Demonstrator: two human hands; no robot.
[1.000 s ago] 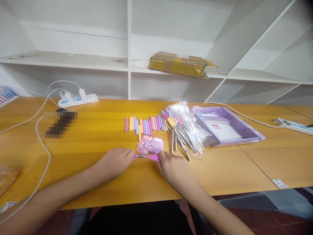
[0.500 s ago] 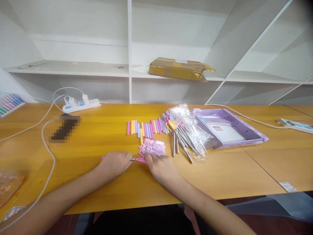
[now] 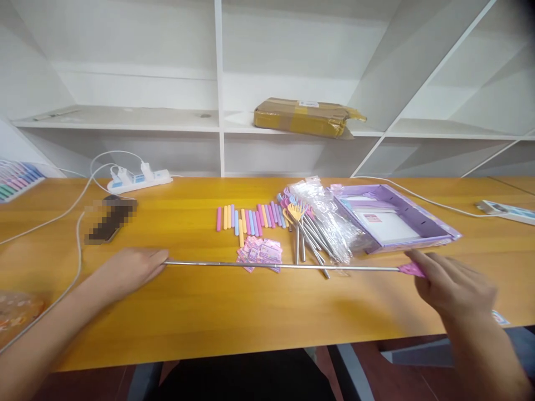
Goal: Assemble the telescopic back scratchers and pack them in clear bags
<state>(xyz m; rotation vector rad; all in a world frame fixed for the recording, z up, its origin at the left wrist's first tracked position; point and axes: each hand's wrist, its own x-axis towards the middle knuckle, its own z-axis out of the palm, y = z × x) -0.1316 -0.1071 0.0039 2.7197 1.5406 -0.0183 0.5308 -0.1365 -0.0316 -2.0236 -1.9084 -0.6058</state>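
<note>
A telescopic back scratcher (image 3: 200, 263) is stretched out level above the table, its thin silver rod drawn long. My left hand (image 3: 136, 270) is closed around its handle end, which the fingers hide. At the other end my right hand (image 3: 455, 284) grips the pink claw head, part of which shows beside the fingers. Behind the rod lies a small heap of pink printed cards (image 3: 267, 252). Beyond them, several pink, yellow, purple and blue handle sleeves (image 3: 251, 223) form a row. Further right, more back scratchers (image 3: 307, 228) with coloured claws and silver rods lie piled.
Clear plastic bags (image 3: 334, 223) lie against the pile, beside an open purple box (image 3: 413, 242). A white power strip (image 3: 140, 181) with cables and a blurred dark object (image 3: 111, 220) are at left. A taped carton (image 3: 303, 117) rests on the white shelf.
My hands have moved far apart, left hand to the left and right hand to the right. The back scratcher's rod has been pulled out from short to long.
</note>
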